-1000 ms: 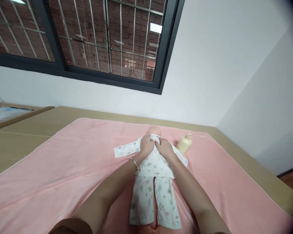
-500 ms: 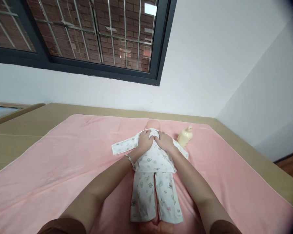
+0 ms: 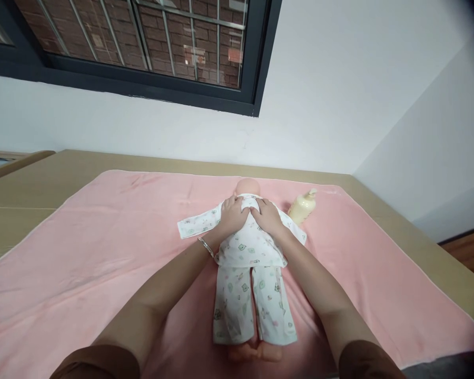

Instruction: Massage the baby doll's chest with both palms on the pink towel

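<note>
A baby doll (image 3: 253, 245) in a white patterned top and trousers lies stretched out, its head away from me and its feet toward me. Flat on the left side of its upper body rests my left hand (image 3: 234, 215), fingers extended, a silver bangle on the wrist. My right hand (image 3: 267, 217) lies open on the other side, the two thumbs close together near the middle. The doll's face is not visible. A pale yellow pump bottle (image 3: 302, 207) leans or lies by the doll's right-hand sleeve, apart from my hand.
The pink blanket (image 3: 142, 221) under the doll covers much of a wooden surface (image 3: 90, 163). Behind it rises a white wall (image 3: 308, 105) with a dark-framed, barred window (image 3: 154, 89) at upper left. Another wall meets it on the right.
The view has tipped down slightly, so everything sits higher in the picture and the doll's feet show more. Both hands stay on the doll's upper body.
</note>
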The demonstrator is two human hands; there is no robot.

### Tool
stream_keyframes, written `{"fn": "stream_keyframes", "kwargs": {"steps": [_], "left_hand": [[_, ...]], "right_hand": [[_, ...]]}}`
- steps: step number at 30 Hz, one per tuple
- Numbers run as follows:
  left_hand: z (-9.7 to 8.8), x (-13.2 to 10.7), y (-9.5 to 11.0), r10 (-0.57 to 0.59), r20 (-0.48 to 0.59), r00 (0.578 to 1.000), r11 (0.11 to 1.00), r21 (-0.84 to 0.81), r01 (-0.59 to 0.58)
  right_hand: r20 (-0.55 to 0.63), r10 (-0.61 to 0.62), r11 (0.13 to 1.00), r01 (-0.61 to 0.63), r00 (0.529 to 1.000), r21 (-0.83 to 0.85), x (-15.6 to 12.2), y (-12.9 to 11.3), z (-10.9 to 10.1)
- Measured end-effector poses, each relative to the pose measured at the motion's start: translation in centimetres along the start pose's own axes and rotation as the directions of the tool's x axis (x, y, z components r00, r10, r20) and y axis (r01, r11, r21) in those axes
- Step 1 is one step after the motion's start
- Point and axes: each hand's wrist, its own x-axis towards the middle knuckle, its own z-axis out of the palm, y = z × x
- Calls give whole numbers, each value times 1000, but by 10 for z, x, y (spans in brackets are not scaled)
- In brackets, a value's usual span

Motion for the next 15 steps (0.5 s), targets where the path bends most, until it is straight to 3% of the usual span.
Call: {"fn": "stream_keyframes", "kwargs": {"steps": [8,15], "left_hand": [[5,-2,-5,68,-93,993,995,-67,-74],[5,-10,-6,206,-282,937,967,-88,-239]], "right_hand": [[-16,-21,1000,22,1000,12,-1,2,0],[-163,-101,995,103,981,4,-11,-4,-1]]}}
